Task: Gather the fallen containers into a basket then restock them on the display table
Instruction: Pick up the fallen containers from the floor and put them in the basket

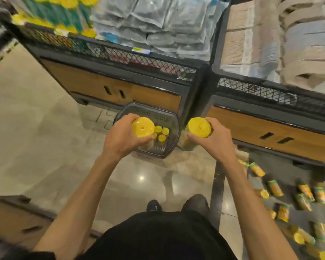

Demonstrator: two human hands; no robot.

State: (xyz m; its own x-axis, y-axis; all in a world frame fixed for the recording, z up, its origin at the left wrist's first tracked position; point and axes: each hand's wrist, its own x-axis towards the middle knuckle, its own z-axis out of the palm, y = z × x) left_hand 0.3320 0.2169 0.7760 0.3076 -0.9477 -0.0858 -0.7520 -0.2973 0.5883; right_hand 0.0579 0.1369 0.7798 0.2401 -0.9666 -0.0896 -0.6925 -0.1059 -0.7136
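Observation:
My left hand [120, 137] grips a yellow-lidded container [143, 127] upright, held above the grey basket [172, 119] on the floor. My right hand [215, 139] grips a second yellow-lidded container [199, 127] just right of the basket, over its edge. Inside the basket stand three more containers [161, 133], seen as small yellow lids. Several fallen containers [274, 188] with yellow lids and orange-green labels lie scattered on the dark floor at the lower right.
A display table [120, 91] with wooden panels and black mesh rim stands ahead, stacked with yellow-green containers [54, 12] and grey packets [158, 25]. A second table [270, 126] at right holds brown stacks. My shoes [154, 205] are on the shiny floor.

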